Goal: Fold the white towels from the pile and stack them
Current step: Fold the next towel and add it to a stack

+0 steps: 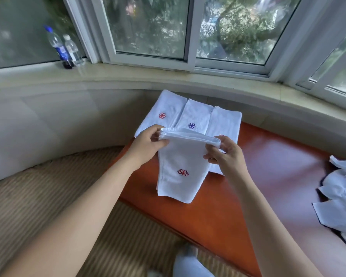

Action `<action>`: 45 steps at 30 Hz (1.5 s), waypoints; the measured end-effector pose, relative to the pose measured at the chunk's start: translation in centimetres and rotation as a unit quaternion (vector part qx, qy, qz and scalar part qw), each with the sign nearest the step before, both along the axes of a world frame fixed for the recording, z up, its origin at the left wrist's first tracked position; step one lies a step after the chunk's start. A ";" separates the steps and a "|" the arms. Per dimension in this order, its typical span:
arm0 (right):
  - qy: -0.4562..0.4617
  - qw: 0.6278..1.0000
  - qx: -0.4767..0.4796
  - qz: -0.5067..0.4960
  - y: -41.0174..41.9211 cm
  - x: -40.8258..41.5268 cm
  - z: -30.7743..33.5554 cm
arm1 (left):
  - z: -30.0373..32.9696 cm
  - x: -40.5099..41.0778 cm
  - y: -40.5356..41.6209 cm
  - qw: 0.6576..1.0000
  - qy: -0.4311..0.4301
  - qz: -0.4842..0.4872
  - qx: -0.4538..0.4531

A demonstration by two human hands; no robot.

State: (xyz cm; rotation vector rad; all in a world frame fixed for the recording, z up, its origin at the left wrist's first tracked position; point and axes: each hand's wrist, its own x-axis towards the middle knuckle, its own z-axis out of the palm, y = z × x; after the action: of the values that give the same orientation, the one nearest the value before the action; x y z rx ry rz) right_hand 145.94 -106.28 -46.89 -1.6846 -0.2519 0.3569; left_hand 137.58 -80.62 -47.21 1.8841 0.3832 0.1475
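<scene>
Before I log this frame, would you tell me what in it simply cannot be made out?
Head view only:
- Pile of unfolded white towels: cut off by the right edge, so its count is unknown.
- Red flower mark on the rightmost folded white towel: mostly hidden behind the right hand.
- Label on the blue-capped plastic bottle: too small and blurred.
- Layers in the held white towel: left hand covers that end.

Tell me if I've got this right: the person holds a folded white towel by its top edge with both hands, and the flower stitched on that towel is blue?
Not quite. The head view shows the flower on the held towel is red, not blue. The rest stands: the left hand and right hand both pinch its folded top edge.
</scene>
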 end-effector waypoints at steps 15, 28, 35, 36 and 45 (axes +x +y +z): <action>0.001 0.999 0.042 0.021 15.6 8.4 0.3 | 2.5 8.7 15.3 0.999 -0.032 0.037 -0.017; 0.061 0.996 0.041 -0.044 25.4 23.6 -0.3 | 1.2 26.6 24.0 0.998 -0.010 0.039 -0.047; 0.117 0.988 -0.031 -0.091 28.6 34.0 -6.5 | -6.3 38.4 27.1 0.995 0.075 0.009 -0.067; 0.131 0.986 -0.043 -0.093 28.8 35.2 -7.8 | -7.6 39.7 27.3 0.993 0.091 0.001 -0.071; 0.210 0.968 -0.099 -0.091 29.5 42.6 -18.5 | -18.5 47.5 28.5 0.982 0.173 -0.017 -0.076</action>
State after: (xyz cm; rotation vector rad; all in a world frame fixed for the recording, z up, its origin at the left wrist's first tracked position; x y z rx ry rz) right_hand 188.55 -76.75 -65.41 -1.7636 0.2597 0.6040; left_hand 185.11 -52.15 -65.73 1.7624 0.5820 -0.2306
